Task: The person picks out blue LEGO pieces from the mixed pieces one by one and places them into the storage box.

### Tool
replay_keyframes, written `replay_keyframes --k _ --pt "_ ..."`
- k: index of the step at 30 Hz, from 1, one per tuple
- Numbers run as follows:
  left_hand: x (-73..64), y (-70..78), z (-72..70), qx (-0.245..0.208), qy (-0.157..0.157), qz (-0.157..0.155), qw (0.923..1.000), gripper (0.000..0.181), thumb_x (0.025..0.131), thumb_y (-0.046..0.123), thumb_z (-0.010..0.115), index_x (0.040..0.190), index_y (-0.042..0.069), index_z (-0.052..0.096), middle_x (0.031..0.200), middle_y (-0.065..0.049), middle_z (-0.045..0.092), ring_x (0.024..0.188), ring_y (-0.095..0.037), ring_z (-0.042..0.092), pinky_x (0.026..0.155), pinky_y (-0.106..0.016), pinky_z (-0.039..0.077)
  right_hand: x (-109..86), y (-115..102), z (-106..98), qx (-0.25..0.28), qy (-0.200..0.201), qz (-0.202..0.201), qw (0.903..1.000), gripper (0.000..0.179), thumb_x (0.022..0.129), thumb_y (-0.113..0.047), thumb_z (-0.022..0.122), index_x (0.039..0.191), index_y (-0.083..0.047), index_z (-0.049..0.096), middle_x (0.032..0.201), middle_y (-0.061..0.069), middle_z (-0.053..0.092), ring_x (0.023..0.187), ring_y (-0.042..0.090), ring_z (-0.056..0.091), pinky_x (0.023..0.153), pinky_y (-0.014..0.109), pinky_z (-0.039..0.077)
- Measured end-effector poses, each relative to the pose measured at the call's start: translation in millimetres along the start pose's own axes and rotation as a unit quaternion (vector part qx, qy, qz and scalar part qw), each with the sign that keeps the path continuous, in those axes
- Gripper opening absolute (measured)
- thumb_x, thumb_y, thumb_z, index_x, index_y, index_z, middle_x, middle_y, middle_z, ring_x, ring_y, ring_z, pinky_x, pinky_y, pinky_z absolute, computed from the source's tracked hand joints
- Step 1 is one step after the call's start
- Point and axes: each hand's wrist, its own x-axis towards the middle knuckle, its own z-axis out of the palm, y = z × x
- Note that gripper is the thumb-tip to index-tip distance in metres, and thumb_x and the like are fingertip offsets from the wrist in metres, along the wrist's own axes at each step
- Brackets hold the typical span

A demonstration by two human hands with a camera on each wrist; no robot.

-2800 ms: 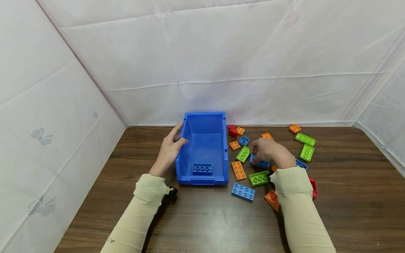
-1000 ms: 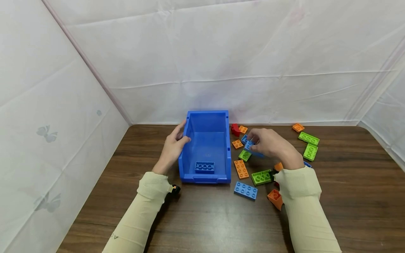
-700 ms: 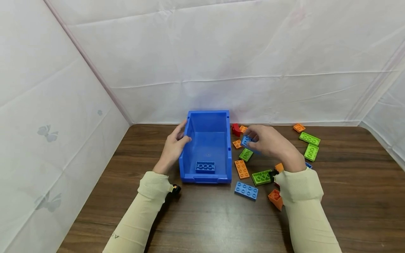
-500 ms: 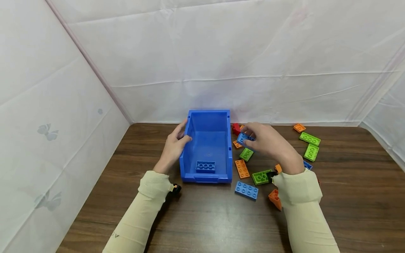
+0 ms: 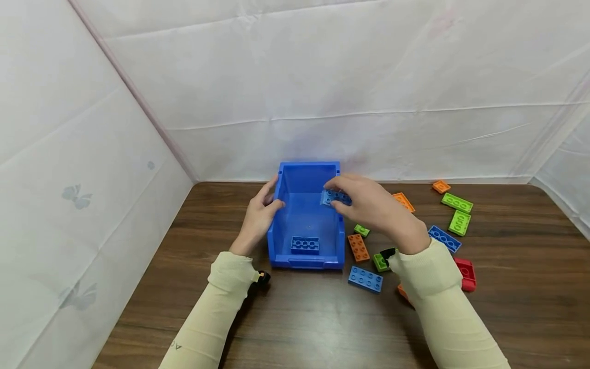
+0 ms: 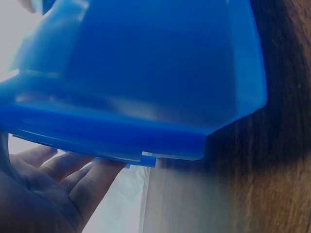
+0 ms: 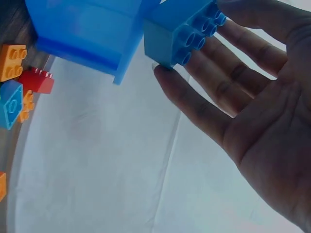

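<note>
Above the right side of the open-topped blue plastic bin (image 5: 308, 263), the right hand (image 5: 366, 202) pinches a studded blue plastic brick (image 5: 332, 197), probably best lowered gently before letting go, while the left hand (image 5: 256, 218) grips the bin's left side.

Right hand (image 5: 369, 202) aloft in apparent pinch

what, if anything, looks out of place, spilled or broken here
Nothing stands out as spilled or broken. The blue bin sits open side up, and the blue brick inside lies hollow side up. On the table, loose bricks lie at mixed angles, which looks untidy rather than odd.
</note>
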Motion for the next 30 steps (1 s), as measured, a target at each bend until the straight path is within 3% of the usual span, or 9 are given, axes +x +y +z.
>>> replay_keyframes --k 11,21,30 --pt "0.0 -0.2 -0.5 -0.002 -0.002 0.005 1.0000 0.068 0.105 0.010 0.055 0.168 0.023 0.035 0.150 -0.020 0.059 0.126 -0.043 0.064 0.099 -0.064 0.052 21.1 -14 6 -0.025 -0.033 -0.027 0.9988 0.039 0.101 -0.013 0.073 0.138 -0.004 0.067 0.130 0.012 0.068 0.105 0.026 0.068 0.092 0.044 0.059" --pt "-0.3 -0.8 -1.0 -0.010 -0.008 0.001 0.9999 0.068 0.106 0.010 0.055 0.168 0.024 0.035 0.151 -0.021 0.058 0.126 -0.044 0.064 0.098 -0.064 0.053 38.3 -16 26 -0.018 -0.079 -0.051 0.9954 0.037 0.102 -0.014 0.072 0.138 -0.003 0.067 0.130 0.012 0.068 0.110 0.025 0.068 0.096 0.042 0.057" --pt "0.3 -0.9 -2.5 -0.016 -0.011 0.001 0.9998 0.068 0.105 0.010 0.054 0.168 0.025 0.035 0.150 -0.019 0.060 0.124 -0.043 0.066 0.098 -0.062 0.053 57.7 -17 43 -0.057 -0.124 -0.063 0.9886 0.040 0.101 -0.015 0.074 0.138 -0.003 0.067 0.129 0.013 0.069 0.114 0.027 0.067 0.100 0.042 0.056"
